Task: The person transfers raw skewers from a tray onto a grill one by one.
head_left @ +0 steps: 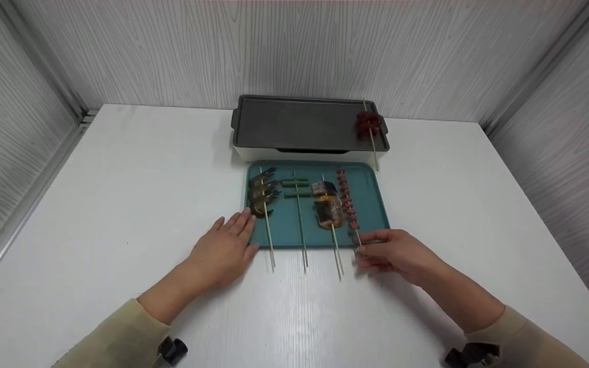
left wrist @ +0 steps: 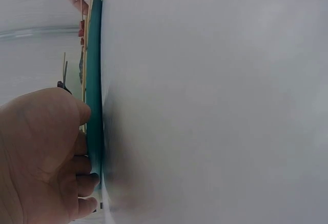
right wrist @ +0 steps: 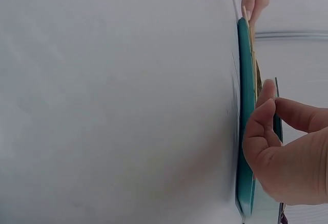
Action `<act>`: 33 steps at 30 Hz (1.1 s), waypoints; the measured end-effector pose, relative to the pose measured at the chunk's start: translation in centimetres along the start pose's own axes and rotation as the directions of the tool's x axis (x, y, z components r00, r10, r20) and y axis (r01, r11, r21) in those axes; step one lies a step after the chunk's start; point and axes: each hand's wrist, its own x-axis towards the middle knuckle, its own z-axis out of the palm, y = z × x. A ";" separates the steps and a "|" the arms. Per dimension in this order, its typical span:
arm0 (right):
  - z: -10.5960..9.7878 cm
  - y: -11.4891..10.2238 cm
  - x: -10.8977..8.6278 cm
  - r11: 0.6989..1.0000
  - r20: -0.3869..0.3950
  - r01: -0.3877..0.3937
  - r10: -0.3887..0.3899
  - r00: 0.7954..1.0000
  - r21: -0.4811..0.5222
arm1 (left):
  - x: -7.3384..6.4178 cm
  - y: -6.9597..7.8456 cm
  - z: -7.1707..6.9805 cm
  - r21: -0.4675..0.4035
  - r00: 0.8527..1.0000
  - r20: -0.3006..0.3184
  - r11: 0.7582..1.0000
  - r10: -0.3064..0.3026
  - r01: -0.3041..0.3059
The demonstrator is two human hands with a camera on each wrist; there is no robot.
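Two bare hands (head_left: 225, 248) (head_left: 391, 255), one teal tray (head_left: 284, 232) between them, four skewers on or over it.

Left hand: fingers extended against the tray's edge, gripping nothing; shrimp-like skewer (head_left: 262, 193) just beyond its fingertips.

Right hand: thumb and fingers pinched the stick end of the small red-piece skewer (head_left: 346, 197); its pieces ran away from the fingertips, over the tray's right part. Whether they had lifted clear could not be told.

Hazards, as judged: held at one end, the thin stick could have twisted or let its loaded end dip, should the pinch slacken. The chunk skewer (head_left: 329, 209), close to the left of the right hand, could have been dragged along, its pieces lying so near the red ones. Uneven pressure from the left hand could have slid the tray.

Materials: tray smooth, rounded at the corners, with a low raised rim. Sticks slender, pale, wood-like. Shrimp-like pieces brown, glossy, fanned at the tails; green-rod skewer (head_left: 297, 194), right of the left hand, with slim rods set crosswise; chunks blocky, dark-skinned, orange between; red pieces small, bead-like.

Beyond both hands: griddle (head_left: 299, 122), dark, flat, rectangular, on a white base; dark red skewer (head_left: 368, 124) across its right end, bunched and ruffled, stick overhanging the front.
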 end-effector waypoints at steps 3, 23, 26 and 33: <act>-0.3 -0.2 -0.4 1.000 -0.003 0.016 -0.016 1.000 -0.006 | 0.0 0.0 0.0 0.006 1.000 0.006 1.000 -0.006 0.006; -2.3 -2.5 -4.6 0.993 -0.019 0.104 -0.106 0.994 -0.054 | -0.3 0.0 -0.3 -0.017 1.000 0.017 1.000 -0.011 0.011; -2.5 -3.5 -4.6 0.990 -0.026 0.128 -0.130 0.991 -0.061 | -0.2 0.0 -0.3 -0.018 1.000 0.015 1.000 -0.012 0.012; -2.9 -6.1 -3.6 0.984 -0.070 0.171 -0.174 0.982 -0.041 | -0.1 0.1 -0.2 -0.018 1.000 0.001 1.000 -0.006 0.006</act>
